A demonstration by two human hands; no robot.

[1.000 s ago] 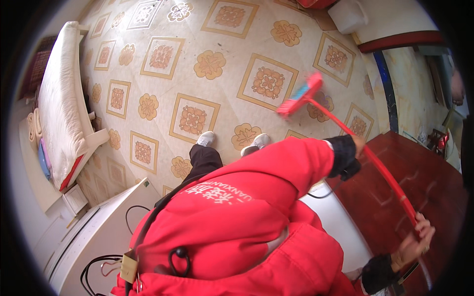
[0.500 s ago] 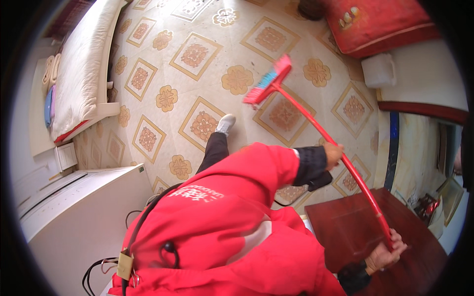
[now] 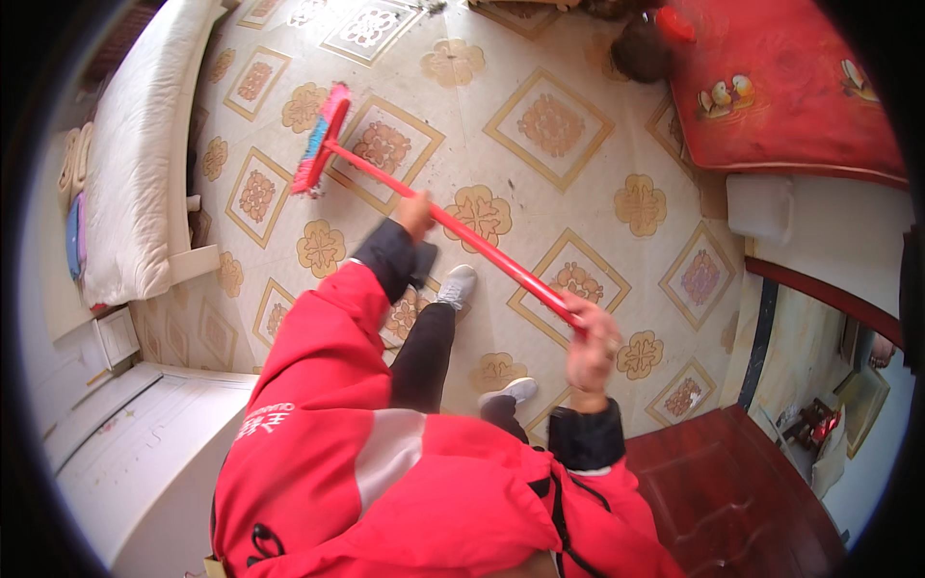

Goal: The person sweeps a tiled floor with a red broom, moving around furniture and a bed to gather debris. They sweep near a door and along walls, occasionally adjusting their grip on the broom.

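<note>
A red broom slants across the middle, its head at the upper left. Its pink and blue bristles face left over the patterned tile floor; whether they touch the tiles I cannot tell. Close to the broom head, my left hand is wrapped around the handle. Farther down, my right hand, slightly blurred, closes on the handle's near end. Dark small specks of dirt lie on the tiles right of the broom.
A bed with a white cover runs along the left. At the lower left stands a white cabinet. A red cushion-like cover, a white plastic container and a dark red wooden surface line the right. My shoes are below the broom.
The broom has swung leftward, its head now nearer the white bed. Both hands have moved left with it, the right one also up from over the dark wooden surface. My second shoe has come into sight.
</note>
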